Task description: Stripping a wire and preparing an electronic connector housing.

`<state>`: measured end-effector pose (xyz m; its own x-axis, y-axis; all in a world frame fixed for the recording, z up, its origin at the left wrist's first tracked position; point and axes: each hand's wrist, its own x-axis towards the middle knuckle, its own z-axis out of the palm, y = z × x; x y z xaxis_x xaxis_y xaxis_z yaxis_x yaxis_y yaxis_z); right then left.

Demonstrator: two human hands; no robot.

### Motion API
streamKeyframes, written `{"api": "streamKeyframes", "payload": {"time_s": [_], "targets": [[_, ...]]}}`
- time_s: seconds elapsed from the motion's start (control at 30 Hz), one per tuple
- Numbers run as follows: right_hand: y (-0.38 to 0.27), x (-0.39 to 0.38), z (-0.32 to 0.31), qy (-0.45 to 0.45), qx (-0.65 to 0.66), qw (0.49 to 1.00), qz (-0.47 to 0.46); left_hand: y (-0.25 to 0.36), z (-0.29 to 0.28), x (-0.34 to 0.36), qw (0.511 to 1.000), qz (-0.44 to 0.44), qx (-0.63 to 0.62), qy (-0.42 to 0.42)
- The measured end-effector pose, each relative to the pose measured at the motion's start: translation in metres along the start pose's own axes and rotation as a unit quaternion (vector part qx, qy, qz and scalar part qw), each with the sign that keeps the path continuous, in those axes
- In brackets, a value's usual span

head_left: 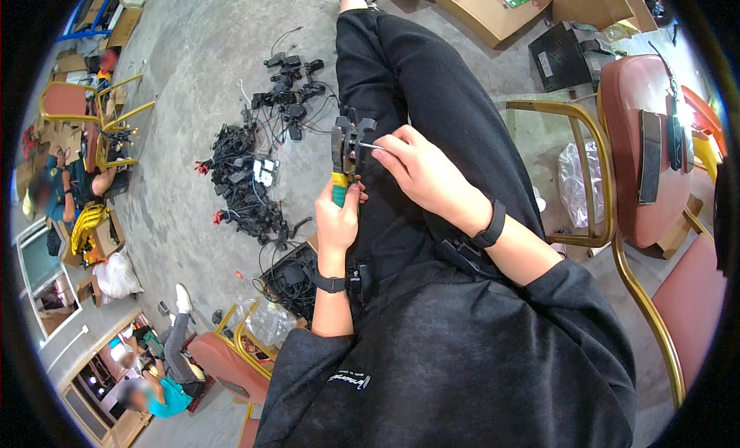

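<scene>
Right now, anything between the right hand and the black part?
Only the thin rod gripped by the right hand, pointing at the black part; contact unclear. Nothing else visible stands in that gap.

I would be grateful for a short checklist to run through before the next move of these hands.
1. Left grip around the green-and-yellow handle: ok, fingers closed on it.
2. Right grip on the thin light-coloured piece: ok, pinched between thumb and fingers.
3. Piece's tip seated in the black part: cannot tell, too small to see.
4. Black part off the floor: ok, held up near the legs.
5. Cabled black devices untangled: not ok, heaped on the floor with wires jumbled.
</scene>
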<state>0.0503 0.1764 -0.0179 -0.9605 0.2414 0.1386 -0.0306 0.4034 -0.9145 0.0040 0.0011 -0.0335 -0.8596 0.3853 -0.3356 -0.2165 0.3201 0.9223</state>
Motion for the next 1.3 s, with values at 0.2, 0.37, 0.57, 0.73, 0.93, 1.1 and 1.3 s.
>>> {"api": "streamKeyframes", "payload": {"time_s": [0.2, 0.37, 0.57, 0.73, 0.93, 1.1, 1.3], "targets": [[-0.0078, 0.0032, -0.0044, 0.019, -0.104, 0.992, -0.069, -0.0058, -0.0062, -0.0008, 0.998, 0.006, -0.063, -0.020], [-0.0051, 0.0033, -0.0019, 0.077, -0.176, 0.971, -0.141, -0.0073, -0.0065, -0.0003, 0.997, 0.008, -0.078, -0.025], [-0.0077, 0.0010, -0.0001, 0.080, -0.160, 0.977, -0.112, -0.0098, -0.0076, 0.0006, 0.998, 0.005, -0.062, -0.024], [-0.0117, -0.0002, -0.0035, -0.061, 0.162, 0.967, 0.189, -0.0097, -0.0078, -0.0004, 0.997, 0.000, -0.077, -0.008], [-0.0087, 0.0000, 0.0019, -0.122, 0.358, 0.890, 0.254, -0.0107, -0.0058, 0.0001, 0.999, 0.012, -0.044, -0.001], [-0.0104, 0.0015, -0.0023, -0.129, 0.397, 0.860, 0.293, -0.0014, -0.0007, -0.0020, 0.999, 0.042, 0.032, 0.010], [-0.0097, 0.0018, -0.0060, -0.147, 0.468, 0.815, 0.309, -0.0038, 0.0000, -0.0015, 0.998, 0.046, 0.035, 0.013]]}}
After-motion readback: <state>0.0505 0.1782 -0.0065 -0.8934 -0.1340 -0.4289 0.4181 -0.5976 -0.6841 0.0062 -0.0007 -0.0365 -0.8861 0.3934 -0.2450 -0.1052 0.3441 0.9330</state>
